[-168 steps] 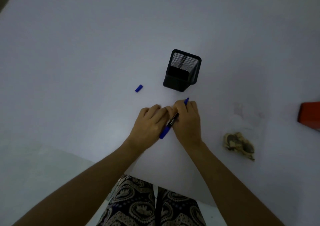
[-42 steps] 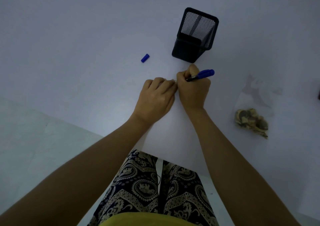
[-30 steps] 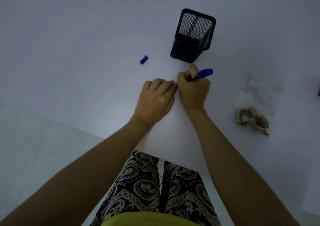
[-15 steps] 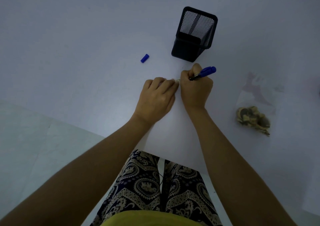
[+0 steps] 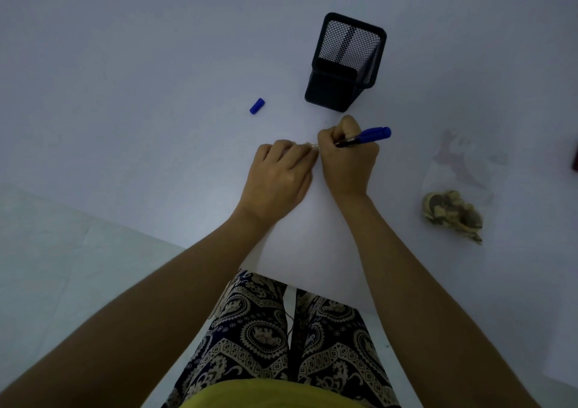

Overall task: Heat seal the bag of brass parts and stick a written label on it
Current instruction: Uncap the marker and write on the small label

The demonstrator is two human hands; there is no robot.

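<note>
My right hand (image 5: 348,160) grips a blue marker (image 5: 370,135), its tip pointing down-left toward the spot where both hands meet. My left hand (image 5: 278,179) lies fingers-down on the white table (image 5: 140,63), pressing a small pale label (image 5: 313,146) of which only a sliver shows between the fingertips. The clear plastic bag (image 5: 459,170) lies to the right, with the brass parts (image 5: 452,213) bunched at its near end. Neither hand touches the bag.
A black mesh pen holder (image 5: 345,67) stands just beyond my right hand. The marker's blue cap (image 5: 257,106) lies loose to the holder's left. A dark red object (image 5: 575,159) pokes in at the right edge. The table's near edge crosses above my patterned trousers (image 5: 281,339).
The marker's rear end has swung from pointing toward me to pointing right and away. Over the last second both hands stay on the label with only slight shifts of the pen.
</note>
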